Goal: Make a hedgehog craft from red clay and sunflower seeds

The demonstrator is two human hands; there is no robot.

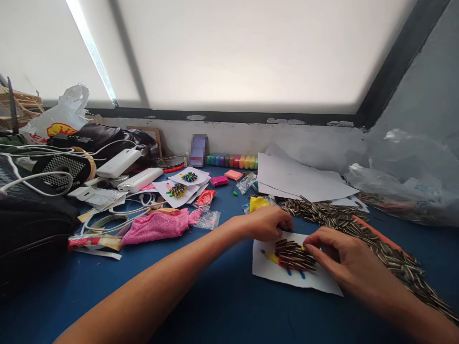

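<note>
A white paper sheet (pixel 263 270) lies on the blue table before me. On it is a hedgehog figure (pixel 294 254) of yellow and red modelling clay, with striped sunflower seeds for spines and blue clay feet. My right hand (pixel 335 248) reaches in from the right, thumb and finger pinching a small yellow piece of clay (pixel 303 248) at the figure's back end. My left hand (pixel 267 223) is at the sheet's upper edge with its fingers curled inward; whatever they hold is hidden. Beyond it lies a larger yellow clay lump (pixel 258 204) on its wrapper.
Sunflower seeds (pixel 337 215) are heaped along the right, around an orange strip (pixel 376 232). Blank sheets (pixel 304 177) lie behind. Clay blocks (pixel 233 161) line the wall. Decorated papers (pixel 172 193), a pink cloth (pixel 158 226), white cables (pixel 118 210) and a black bag (pixel 32 229) occupy the left.
</note>
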